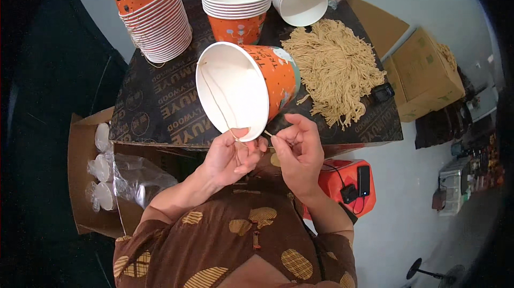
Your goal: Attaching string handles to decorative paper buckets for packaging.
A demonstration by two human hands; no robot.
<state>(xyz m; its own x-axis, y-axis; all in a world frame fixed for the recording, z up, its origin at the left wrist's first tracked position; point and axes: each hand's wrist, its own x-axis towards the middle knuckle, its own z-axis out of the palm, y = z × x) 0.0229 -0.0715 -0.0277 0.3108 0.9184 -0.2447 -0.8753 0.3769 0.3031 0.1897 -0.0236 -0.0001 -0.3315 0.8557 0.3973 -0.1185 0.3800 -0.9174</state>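
An orange paper bucket (282,74) with a white inside lies tilted at the table's front edge, its mouth turned toward me. A thin beige cord (213,89) runs across the inside from the upper left of the rim down to the lower rim. My left hand (227,158) grips that lower rim, thumb inside over the cord and fingers underneath. Just outside the rim, my right hand (301,151) pinches a short cord end between thumb and forefinger. Some fingertips of my left hand are hidden behind the rim.
Nested stacks of buckets stand at the left (155,23) and middle (237,7), with another stack (302,1) lying on its side. A heap of beige cords (337,71) covers the table's right part. Cardboard boxes flank the dark table (144,111); a red stool (356,173) holds a power bank.
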